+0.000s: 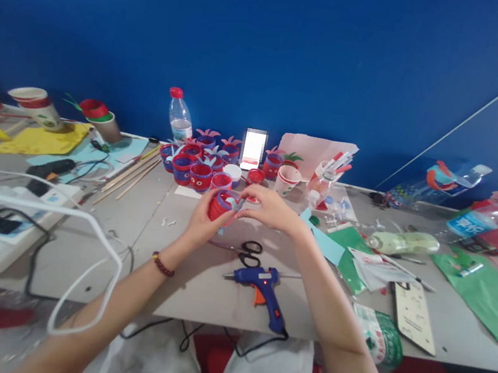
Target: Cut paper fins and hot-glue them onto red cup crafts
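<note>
My left hand (194,222) is wrapped round a small red cup with a purple rim (216,206), keeping it above the table. At the cup's rim, my right hand (271,208) has thumb and fingers pinched on a small blue-grey piece (237,202); its exact kind is too small to tell. Several similar red and purple cups (200,176), some with leaf-like paper tops, stand close together behind. Below my hands lie black-handled scissors (251,253) and a blue glue gun (264,284) with an orange trigger, its nozzle pointing left.
On the left are a white power strip (24,230), a white cable (95,236) looping in front of my left forearm, and wooden sticks (130,175). A clear bottle (179,116) and a paper cup (287,180) stand behind. Green paper (489,300) and plastic bottles lie right.
</note>
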Available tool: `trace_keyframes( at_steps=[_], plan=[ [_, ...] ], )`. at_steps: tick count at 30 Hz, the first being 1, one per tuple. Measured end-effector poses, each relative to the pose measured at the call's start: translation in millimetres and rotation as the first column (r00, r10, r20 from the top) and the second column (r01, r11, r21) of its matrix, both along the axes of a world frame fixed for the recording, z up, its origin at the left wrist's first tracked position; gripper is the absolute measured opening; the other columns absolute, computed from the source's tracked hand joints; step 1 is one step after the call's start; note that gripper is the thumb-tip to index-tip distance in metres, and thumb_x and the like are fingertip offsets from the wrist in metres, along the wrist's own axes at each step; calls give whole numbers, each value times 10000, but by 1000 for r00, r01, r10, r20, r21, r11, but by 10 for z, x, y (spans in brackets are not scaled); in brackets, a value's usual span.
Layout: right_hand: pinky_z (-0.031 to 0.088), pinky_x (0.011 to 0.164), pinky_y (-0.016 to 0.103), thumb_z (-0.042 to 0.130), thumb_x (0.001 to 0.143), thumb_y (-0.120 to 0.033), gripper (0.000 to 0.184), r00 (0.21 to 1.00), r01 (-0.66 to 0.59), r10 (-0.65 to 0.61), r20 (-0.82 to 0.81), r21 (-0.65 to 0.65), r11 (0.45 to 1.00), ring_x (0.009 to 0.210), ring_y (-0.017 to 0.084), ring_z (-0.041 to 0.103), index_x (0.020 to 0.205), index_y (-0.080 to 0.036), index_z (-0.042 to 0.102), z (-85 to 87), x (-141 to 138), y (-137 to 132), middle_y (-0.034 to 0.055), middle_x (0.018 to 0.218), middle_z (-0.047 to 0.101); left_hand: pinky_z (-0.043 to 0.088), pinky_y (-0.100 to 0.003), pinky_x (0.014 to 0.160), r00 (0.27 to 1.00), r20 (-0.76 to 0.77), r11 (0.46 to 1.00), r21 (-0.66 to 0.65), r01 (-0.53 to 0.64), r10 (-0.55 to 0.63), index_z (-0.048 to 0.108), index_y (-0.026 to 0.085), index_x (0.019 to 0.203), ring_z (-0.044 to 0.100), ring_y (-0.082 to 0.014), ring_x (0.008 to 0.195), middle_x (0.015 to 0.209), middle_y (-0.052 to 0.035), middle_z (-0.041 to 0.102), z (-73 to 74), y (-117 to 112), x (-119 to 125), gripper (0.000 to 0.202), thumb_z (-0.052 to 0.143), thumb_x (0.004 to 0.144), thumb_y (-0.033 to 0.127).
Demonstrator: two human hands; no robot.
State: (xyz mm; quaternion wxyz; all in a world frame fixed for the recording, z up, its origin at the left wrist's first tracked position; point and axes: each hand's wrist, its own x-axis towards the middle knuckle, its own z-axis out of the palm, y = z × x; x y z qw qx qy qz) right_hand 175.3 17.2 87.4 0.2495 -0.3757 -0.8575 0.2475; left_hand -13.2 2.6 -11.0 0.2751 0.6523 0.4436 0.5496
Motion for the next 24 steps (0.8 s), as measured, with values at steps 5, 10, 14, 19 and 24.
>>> trace_keyframes(
  at_steps=[5,10,14,19,24],
  plan=[
    [458,820,325,710,754,-323,323,999,15,-14,-44,8,1000,954,191,590,1038,-188,634,43,92,15,66,1053,657,444,-416,959,972,-140,967,201,-159,189,491,196,1213,558,-261,1104,1173,-114,562,85,-6,-35,594,733,699,367],
    [467,781,315,618,824,-397,243,990,110,-110,-84,-7,994,854,174,622,956,-196,650,-34,92,51,48,969,679,385,-446,992,843,-319,845,471,-255,433,514,197,1200,533,-296,1126,1180,-138,561,136,-42,-65,580,742,679,312],
    [481,722,311,589,826,-474,294,959,250,-259,-119,-82,965,723,159,632,884,-186,608,-151,-23,49,28,813,680,353,-443,1012,788,-372,776,599,-200,491,533,203,1192,539,-287,1114,1167,-134,587,108,-39,-77,525,718,710,296],
    [510,683,320,687,744,-413,355,937,272,-318,-146,-267,925,669,156,636,961,-200,505,-213,-101,27,7,760,670,327,-443,1031,801,-358,776,600,-196,479,562,206,1176,531,-284,1131,1176,-128,593,101,-31,-78,481,698,733,333],
    [531,563,274,674,753,-280,337,928,142,-276,-251,-446,884,591,129,617,986,-226,437,-236,-99,48,-26,728,656,323,-445,1043,830,-323,776,602,-191,455,562,224,1187,523,-286,1141,1187,-123,587,94,-26,-93,501,709,727,356]
  ],
)
